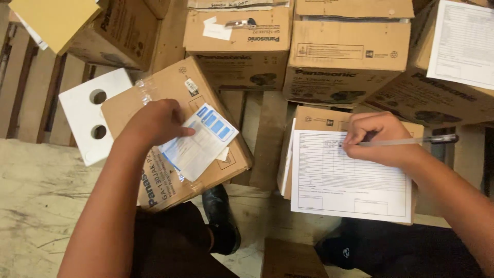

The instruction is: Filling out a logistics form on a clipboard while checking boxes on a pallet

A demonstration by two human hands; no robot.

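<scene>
The left hand point(154, 123) presses a blue-and-white leaflet point(200, 141) flat on a tilted cardboard box point(170, 98). The right hand point(381, 140) holds a pen point(411, 140), tip on a printed form point(350, 180) lying atop another box point(314, 119).

Form point(350, 175) entries too small; lower box point(290, 260) cut off.

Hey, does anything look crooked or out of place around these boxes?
The cardboard box under the left hand sits turned at an angle, unlike the squared-up boxes behind. A white panel with two holes pokes out from beneath it.
</scene>
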